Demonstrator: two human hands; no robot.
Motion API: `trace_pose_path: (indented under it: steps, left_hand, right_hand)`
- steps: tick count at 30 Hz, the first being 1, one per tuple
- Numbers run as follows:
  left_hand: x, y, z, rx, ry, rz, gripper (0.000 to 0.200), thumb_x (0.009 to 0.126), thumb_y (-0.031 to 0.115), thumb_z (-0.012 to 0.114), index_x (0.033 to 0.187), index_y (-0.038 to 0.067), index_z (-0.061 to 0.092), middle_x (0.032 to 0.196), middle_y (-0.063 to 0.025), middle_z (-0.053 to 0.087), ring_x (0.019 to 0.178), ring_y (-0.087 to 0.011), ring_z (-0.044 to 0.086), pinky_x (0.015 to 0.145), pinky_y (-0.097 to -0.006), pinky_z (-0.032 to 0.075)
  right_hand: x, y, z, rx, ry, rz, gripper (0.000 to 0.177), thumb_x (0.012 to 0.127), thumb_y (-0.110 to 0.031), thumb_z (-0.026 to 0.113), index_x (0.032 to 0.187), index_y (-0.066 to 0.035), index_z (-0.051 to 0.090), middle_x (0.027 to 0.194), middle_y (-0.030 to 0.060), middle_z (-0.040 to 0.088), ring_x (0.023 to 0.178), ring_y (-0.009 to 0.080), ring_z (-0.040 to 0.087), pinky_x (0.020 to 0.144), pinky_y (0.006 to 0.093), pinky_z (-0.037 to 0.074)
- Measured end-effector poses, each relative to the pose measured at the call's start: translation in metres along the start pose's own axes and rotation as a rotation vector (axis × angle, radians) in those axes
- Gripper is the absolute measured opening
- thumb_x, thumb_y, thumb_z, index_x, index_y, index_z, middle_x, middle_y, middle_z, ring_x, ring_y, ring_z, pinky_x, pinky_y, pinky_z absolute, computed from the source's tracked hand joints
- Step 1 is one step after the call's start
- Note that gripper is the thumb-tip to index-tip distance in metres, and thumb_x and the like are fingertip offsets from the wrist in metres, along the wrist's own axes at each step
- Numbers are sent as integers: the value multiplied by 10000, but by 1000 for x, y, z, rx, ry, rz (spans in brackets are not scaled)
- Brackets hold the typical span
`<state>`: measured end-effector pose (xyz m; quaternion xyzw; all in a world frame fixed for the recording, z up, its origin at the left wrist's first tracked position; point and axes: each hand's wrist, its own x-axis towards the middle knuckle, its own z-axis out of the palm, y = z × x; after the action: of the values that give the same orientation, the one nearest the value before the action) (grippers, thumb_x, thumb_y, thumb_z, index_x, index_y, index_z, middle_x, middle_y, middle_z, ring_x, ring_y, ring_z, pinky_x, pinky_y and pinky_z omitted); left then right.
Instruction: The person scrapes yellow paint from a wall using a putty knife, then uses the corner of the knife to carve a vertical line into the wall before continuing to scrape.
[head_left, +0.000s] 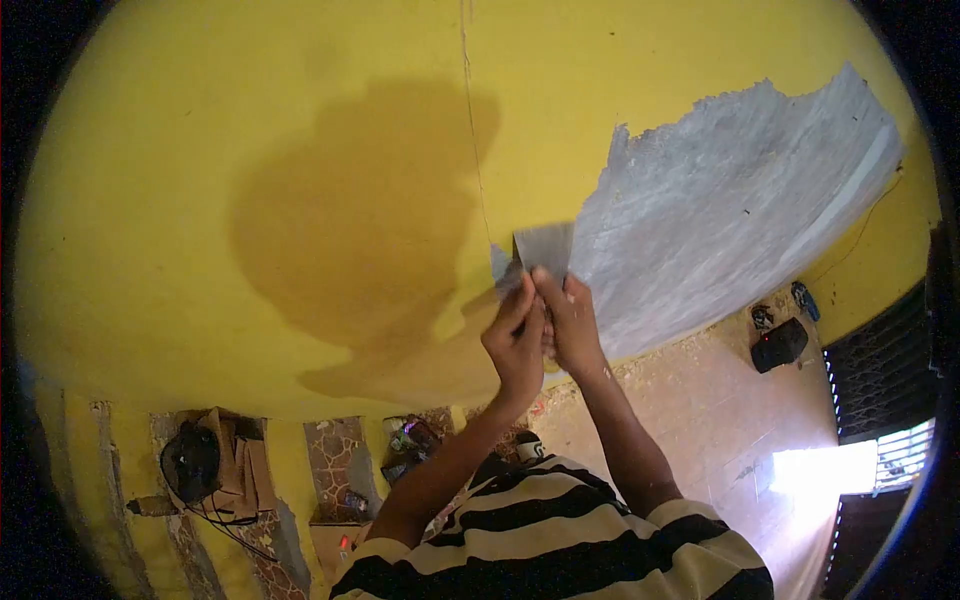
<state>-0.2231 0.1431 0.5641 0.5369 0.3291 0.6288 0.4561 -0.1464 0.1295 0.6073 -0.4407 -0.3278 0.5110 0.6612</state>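
Together, our left hand (517, 345) and right hand (572, 325) grip one flat grey metal scraper (543, 250), bracing it against the yellow painted wall (250, 150).

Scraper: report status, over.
Left hand, right hand both grip scraper. It sits against yellow wall, beside bare grey patch. Nothing blocks it.

The person wears a short-sleeved T-shirt (560, 548) with broad horizontal stripes, black alternating with cream, at the lower centre of the frame. Its 2 sleeves carry the same stripes: the left sleeve (375, 560) at lower left, the right sleeve (702, 520) at lower right. The left forearm (452, 455) and right forearm (625, 430) are uncovered; the left hand (518, 348) and right hand (572, 325) are bare.
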Motion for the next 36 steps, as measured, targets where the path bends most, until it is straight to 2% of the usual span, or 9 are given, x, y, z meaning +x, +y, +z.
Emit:
trace_pose_path:
  steps: [4,6,7,10,14,15,24,31,36]
  left_hand:
    - [-33,-51,-19,53,-14,73,388,930,14,511,1318,29,516,1176,-53,606,750,-44,504,633,-180,432]
    - [-27,-28,-21,52,-24,-117,387,932,14,510,1319,27,514,1179,-55,609,736,-42,504,622,-178,430]
    - [-14,-15,-12,49,27,35,392,932,10,504,1324,32,511,1030,-6,636,670,-25,465,566,-172,399]
    - [5,5,-10,-2,20,9,395,929,10,503,1323,32,514,965,18,626,656,-18,437,549,-169,373]
    - [-24,-18,-26,-43,-38,-172,381,941,32,502,1322,25,510,1029,-6,631,693,-23,448,588,-172,384]
    - [-27,-24,-28,123,-33,18,373,948,40,500,1320,27,511,1055,-4,625,696,-19,452,595,-173,390]
    - [7,12,-12,-17,-34,-13,374,932,24,535,1306,39,532,1113,-15,619,731,-34,480,623,-191,424]
    - [-38,-50,-20,17,-26,-32,349,926,3,542,1269,60,577,1095,-87,643,771,-62,534,652,-207,466]
    - [-12,-19,-10,17,-56,1,285,942,23,540,1217,35,616,1100,-80,641,756,-51,544,608,-199,463]
  right_hand:
    - [-9,48,-13,15,50,23,222,947,-280,565,812,-112,511,553,-63,437,399,14,341,345,202,232]
    - [-10,34,1,37,37,-59,220,951,-269,562,810,-109,512,571,-67,451,421,10,361,355,203,240]
    - [-4,25,7,-44,49,-112,215,959,-251,549,805,-103,518,569,-65,458,414,14,367,349,206,239]
    - [0,-3,19,56,-42,-70,216,968,-237,534,803,-97,526,576,-70,460,426,10,373,355,203,243]
    - [-14,30,5,-100,33,-154,203,974,-228,532,931,-41,598,707,-50,534,615,16,441,513,203,363]
    - [-17,42,6,-39,63,-78,234,966,-265,535,801,-100,520,598,-63,460,484,2,372,426,198,265]
    - [-2,-9,23,76,-12,-49,236,964,-259,533,785,-110,494,527,-64,418,370,23,341,324,208,237]
    - [-6,66,-27,38,-13,26,227,971,-272,534,824,-99,540,582,-62,465,431,12,364,365,201,269]
    - [-2,23,-15,120,-76,70,233,963,-289,546,818,-108,523,551,-56,449,389,26,348,339,213,257]
